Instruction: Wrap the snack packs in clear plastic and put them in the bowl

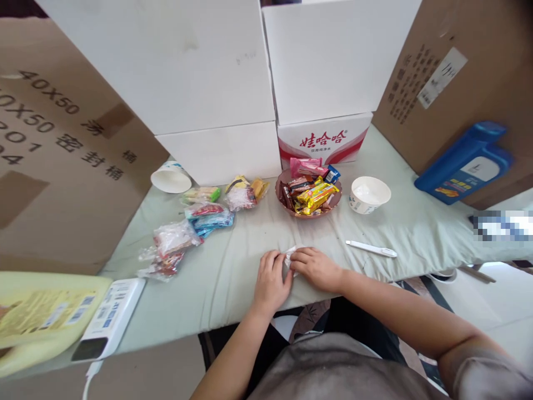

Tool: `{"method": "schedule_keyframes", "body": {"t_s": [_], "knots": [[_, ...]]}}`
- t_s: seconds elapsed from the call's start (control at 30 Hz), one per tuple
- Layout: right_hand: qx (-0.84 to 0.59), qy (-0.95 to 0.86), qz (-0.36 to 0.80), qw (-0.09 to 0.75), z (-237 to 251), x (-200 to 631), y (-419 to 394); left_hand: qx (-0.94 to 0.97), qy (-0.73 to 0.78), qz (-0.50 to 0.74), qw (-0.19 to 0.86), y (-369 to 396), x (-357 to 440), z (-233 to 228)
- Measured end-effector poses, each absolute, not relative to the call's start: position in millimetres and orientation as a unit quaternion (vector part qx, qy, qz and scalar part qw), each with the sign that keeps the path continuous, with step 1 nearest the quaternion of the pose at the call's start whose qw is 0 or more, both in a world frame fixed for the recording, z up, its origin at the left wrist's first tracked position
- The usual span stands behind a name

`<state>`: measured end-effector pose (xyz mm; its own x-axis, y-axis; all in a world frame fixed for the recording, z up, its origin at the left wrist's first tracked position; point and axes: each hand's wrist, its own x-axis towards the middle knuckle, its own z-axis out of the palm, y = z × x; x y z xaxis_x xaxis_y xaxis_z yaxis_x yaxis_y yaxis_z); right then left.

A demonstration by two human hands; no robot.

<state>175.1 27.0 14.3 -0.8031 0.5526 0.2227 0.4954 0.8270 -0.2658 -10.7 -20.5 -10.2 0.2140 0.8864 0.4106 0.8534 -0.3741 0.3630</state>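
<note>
Close together near the table's front edge, my left hand and my right hand have their fingers curled around a crumpled white piece. It looks like thin paper or tissue, mostly hidden under the fingers. Beyond my hands stands a reddish-brown bowl heaped with wrapped snacks, among them a yellow-wrapped bar and a pink packet. To the right of my right hand lies a slim white cutter-like tool. A white paper cup stands upright behind it.
Wrapped snack packets are scattered at the left. Another paper cup lies on its side. White boxes and brown cartons wall the table. A blue bottle, a yellowish container and a white power bank flank it.
</note>
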Motion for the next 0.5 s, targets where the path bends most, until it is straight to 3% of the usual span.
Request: {"method": "schedule_keyframes", "body": {"t_s": [0.17,0.37,0.5], "knots": [[-0.299,-0.948,0.106,0.03,29,206,37,0.786,0.546,0.291,0.03,-22,-14,-14],[-0.553,-0.81,-0.049,0.188,88,302,107,0.779,0.55,0.3,0.034,-20,-14,-17],[-0.671,-0.74,0.035,-0.007,95,324,153,0.779,0.552,0.296,0.031,-20,-14,-17]]}}
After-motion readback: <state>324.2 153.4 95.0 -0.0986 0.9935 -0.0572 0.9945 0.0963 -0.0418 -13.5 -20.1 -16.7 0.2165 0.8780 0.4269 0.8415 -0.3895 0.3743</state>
